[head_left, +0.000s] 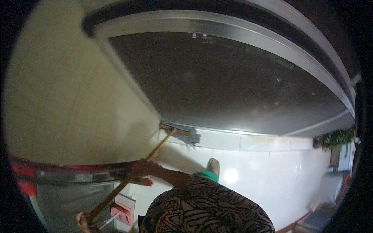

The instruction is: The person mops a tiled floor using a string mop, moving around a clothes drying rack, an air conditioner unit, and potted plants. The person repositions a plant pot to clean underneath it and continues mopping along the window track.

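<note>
A mop with a grey string head and a long wooden handle slants from the floor up to the lower left. The mop head lies on white tiles in the corner, against the base of a dark glass panel. Partway along the handle, my right hand is closed around it, somewhat blurred. My left hand grips the upper end at the lower left edge of the view. A sandalled foot stands on the tiles, below a green garment.
A cream wall rises at left. Beneath it is a glass-sided case or table with red edging; a pink dustpan is beside it. At right are a green plant and a grey object, possibly a seat.
</note>
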A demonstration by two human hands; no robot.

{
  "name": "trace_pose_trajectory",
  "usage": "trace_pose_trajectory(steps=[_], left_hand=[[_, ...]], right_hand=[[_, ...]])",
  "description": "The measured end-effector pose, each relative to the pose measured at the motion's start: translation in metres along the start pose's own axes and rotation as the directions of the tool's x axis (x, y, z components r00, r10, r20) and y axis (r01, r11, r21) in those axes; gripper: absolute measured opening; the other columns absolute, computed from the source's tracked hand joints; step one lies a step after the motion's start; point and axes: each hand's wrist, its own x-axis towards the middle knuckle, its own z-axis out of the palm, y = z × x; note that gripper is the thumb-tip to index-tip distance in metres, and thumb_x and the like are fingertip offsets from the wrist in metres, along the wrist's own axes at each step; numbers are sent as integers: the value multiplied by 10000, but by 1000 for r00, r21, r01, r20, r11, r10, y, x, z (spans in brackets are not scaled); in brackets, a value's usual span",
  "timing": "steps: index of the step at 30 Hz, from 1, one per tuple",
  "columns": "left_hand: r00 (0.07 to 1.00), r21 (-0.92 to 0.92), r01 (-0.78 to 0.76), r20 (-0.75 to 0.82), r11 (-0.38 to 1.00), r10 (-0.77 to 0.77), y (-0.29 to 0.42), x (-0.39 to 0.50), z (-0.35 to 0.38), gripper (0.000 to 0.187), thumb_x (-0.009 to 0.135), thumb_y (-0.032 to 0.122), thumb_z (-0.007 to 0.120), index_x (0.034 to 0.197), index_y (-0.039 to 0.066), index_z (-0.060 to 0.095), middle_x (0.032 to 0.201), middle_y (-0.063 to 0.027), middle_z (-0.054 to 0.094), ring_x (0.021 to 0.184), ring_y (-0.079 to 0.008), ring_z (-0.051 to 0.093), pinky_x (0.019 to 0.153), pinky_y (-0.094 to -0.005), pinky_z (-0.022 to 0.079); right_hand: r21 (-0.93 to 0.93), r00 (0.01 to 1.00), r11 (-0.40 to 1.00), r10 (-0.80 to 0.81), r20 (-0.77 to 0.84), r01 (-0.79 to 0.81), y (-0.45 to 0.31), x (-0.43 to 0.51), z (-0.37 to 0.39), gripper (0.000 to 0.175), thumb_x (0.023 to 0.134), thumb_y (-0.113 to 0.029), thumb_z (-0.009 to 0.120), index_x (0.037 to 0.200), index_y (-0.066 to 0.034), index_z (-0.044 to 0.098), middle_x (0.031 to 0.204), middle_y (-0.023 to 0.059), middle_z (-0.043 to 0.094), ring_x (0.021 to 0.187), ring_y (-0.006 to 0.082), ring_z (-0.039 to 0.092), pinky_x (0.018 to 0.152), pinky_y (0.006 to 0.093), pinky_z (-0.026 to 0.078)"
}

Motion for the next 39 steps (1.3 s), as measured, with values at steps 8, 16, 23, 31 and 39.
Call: trace_pose_trajectory(steps=[8,16,23,31,39], left_hand=[[992,89,-10,122,996,-1,88,70,58,377,911,283,457,1092,-8,614,832,-110,639,636,-187,556,547,-283,443],[884,27,92,457,995,-94,139,53,209,353,898,260,490,1107,-5,592,916,-133,630,770,-214,574,652,-341,481],[555,8,73,830,997,-47,88,-138,394,341,887,240,519,1120,-3,572,991,-153,621,887,-238,590,745,-392,514],[228,-126,261,971,957,66,223,-196,417,263,859,166,593,1035,-24,638,796,-118,641,715,-177,618,615,-318,511],[460,302,216,807,928,-370,243,-77,235,275,854,224,591,931,-34,646,825,-135,647,727,-187,616,655,-341,495]], right_hand=[[134,983,987,-63,-174,87,2,-105,-98,241,708,-308,623,845,-111,619,745,128,618,741,309,610,716,440,430],[116,922,949,314,-226,-295,95,-284,-114,182,741,-210,609,855,-71,576,765,129,611,812,329,606,727,469,448],[33,677,688,721,-149,-725,218,-555,-83,145,739,-244,599,798,-116,636,743,108,620,729,302,617,662,455,459],[-107,564,554,815,-132,-826,224,-680,-90,108,713,-227,625,756,-132,653,786,83,644,830,275,630,734,455,475],[32,887,908,415,-203,-417,131,-478,-88,201,700,-216,641,852,-91,601,810,113,624,828,301,612,706,454,476]])
